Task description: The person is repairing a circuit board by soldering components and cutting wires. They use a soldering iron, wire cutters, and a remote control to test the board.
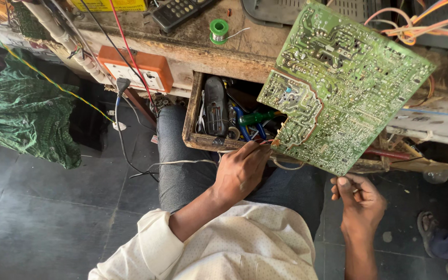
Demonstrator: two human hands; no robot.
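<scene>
A: What is the work at this moment?

B: The person holds a green circuit board (338, 85) up in the air, solder side toward the camera, in front of the wooden desk (245, 49). The right hand (361, 199) pinches the bottom edge of the board between thumb and fingers, so this grip is clenched on the board.

A: And the other hand?

B: The left hand (242, 171) is at the lower left corner of the board, above the open drawer (193, 116). Its fingers are closed around something thin, perhaps a probe or wire with a red tip; I cannot tell exactly which tool.

A: Which step do you judge?

B: I think it is inspection or testing of the solder points near that corner. The next move needs the board kept steady by the right hand, and a fine, exact touch of the tip on one small joint only.

A: Something else nearby?

B: A spool of solder wire (218, 29) lies on the desk, well apart from the hands.
</scene>
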